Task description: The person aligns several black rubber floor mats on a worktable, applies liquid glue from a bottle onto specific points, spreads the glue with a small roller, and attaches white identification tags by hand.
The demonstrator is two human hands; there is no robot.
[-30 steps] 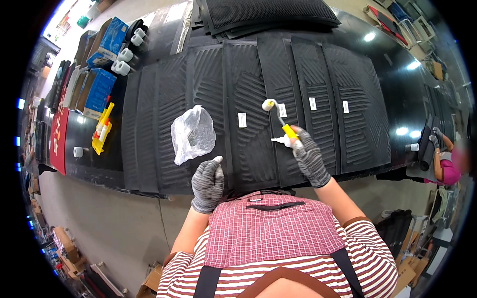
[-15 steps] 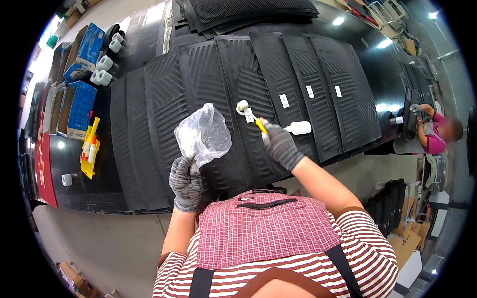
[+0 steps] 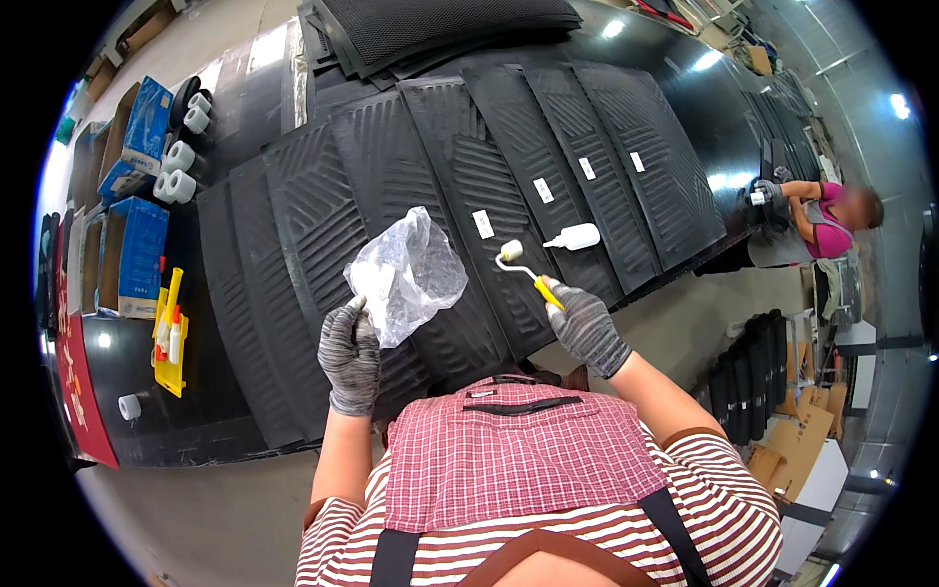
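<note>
My left hand (image 3: 350, 357), in a grey striped glove, pinches the near left edge of a clear plastic bag (image 3: 430, 266) with something white showing in it. In my right hand (image 3: 591, 335), gloved the same way, is a small paint roller (image 3: 512, 250) with a yellow handle, a bent metal arm and a white head pointing away from me. Beneath both hands lie several overlapping black ribbed rubber mats (image 3: 367, 147). A white label (image 3: 483, 224) is on the mat just beyond the roller head, and a white squeeze bottle (image 3: 579, 237) lies to its right.
Black mesh mats (image 3: 440, 34) are piled at the back. At left are blue cardboard boxes (image 3: 144, 259), white rolls (image 3: 178, 155) and a yellow tray (image 3: 170, 352) with bottles. A co-worker (image 3: 831, 220) stands at the table's right end.
My right hand has drawn the roller back and to the right, off the label. My left hand has shifted slightly left with the bag, which spreads wider. The whole view has turned a little.
</note>
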